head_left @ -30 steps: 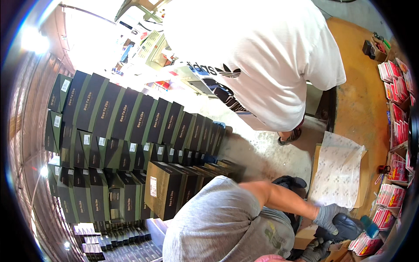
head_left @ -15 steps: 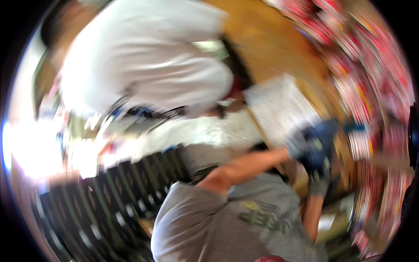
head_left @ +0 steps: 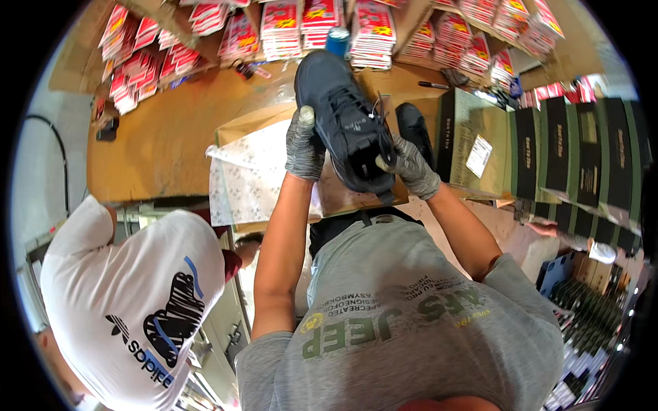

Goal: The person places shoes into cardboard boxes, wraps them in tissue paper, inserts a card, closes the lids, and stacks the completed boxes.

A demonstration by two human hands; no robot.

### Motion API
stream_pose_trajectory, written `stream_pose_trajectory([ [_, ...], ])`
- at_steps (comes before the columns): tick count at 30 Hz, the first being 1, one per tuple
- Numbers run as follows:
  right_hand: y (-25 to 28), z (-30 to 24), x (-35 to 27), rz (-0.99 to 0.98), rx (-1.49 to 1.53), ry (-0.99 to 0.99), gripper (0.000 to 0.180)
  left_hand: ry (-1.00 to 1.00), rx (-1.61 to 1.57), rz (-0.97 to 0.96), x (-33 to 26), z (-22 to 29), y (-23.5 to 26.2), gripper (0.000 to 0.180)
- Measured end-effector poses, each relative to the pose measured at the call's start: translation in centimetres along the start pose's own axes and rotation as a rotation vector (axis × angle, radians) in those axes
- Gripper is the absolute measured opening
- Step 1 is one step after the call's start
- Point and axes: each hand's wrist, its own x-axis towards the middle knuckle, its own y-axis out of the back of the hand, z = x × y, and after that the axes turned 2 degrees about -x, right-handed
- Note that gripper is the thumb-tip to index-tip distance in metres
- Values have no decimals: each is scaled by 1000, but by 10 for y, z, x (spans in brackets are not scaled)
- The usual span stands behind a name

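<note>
- Worktop point(head_left: 157, 137), brown, spans the far half of the scene; rows of red-and-white packets point(head_left: 301, 27) stacked along its far edge.
- Second person in a white shirt point(head_left: 130, 301) bends at near left, apart from the wearer's arms.
- Dark green-and-black shoe boxes point(head_left: 582, 157) stand in a row at right, running toward the near right corner.
- Open cardboard shoe box point(head_left: 473, 140) lies on the worktop just right of the hands, white label on its side.
- Patterned white tissue paper point(head_left: 247, 178) spreads on the worktop left of the hands, partly under the left forearm.
- Black sneaker point(head_left: 346, 116), held up above the worktop in the middle, toe pointing far, heel toward the wearer, laces visible.
- Second black shoe point(head_left: 415, 127) sits just right of the held sneaker, mostly hidden behind it.
- Left hand point(head_left: 303, 147), grey glove, fingers clamped on the sneaker's left side, thumb tip up.
- Right hand point(head_left: 410, 164), grey glove, fingers gripping the sneaker's heel end from the right.
- Black marker point(head_left: 433, 85) lies on the worktop, far right of the sneaker.
</note>
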Motion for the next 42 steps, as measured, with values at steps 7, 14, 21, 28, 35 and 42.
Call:
stream_pose_trajectory([
  [7, 35, -55, -16, 264, 84, 226, 62, -207, 491, -407, 11, -41, -90, 110],
  [14, 47, -99, -43, 307, 167, 421, 64, -213, 537, -556, 14, -33, -168, 122],
  [21, 74, -136, -58, 460, 20, 548, 62, -297, 479, -760, 33, -43, -224, 122],
  [28, 103, -225, -86, 793, -917, 782, 53, -288, 486, -1028, 35, -36, -316, 123],
  [35, 91, -260, -140, 1019, -980, 862, 36, -211, 296, -1173, 31, -61, -360, 123],
  [42, 94, -264, -169, 1134, -737, 1032, 30, -178, 253, -1268, 17, -82, -385, 128],
])
